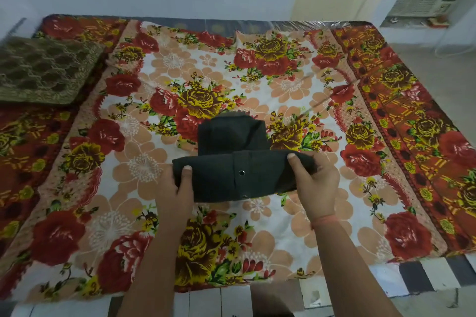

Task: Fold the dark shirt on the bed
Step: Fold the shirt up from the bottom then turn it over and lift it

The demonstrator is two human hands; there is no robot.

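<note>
Pinching the folded dark shirt (pixel 231 172) at both ends, left hand (pixel 177 188) and right hand (pixel 314 183) fingers closed.

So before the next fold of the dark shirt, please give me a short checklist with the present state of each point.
1. Left hand has a grip on the left end of the dark shirt: ok.
2. Right hand has a grip on the right end: ok.
3. Near folded edge level between both hands: ok.
4. Far part of the shirt lying flat on the bedsheet: ok.
5. Sleeves tucked inside the fold: cannot tell.
6. Bedsheet around the shirt free of other things, pillow far aside: ok.
</note>
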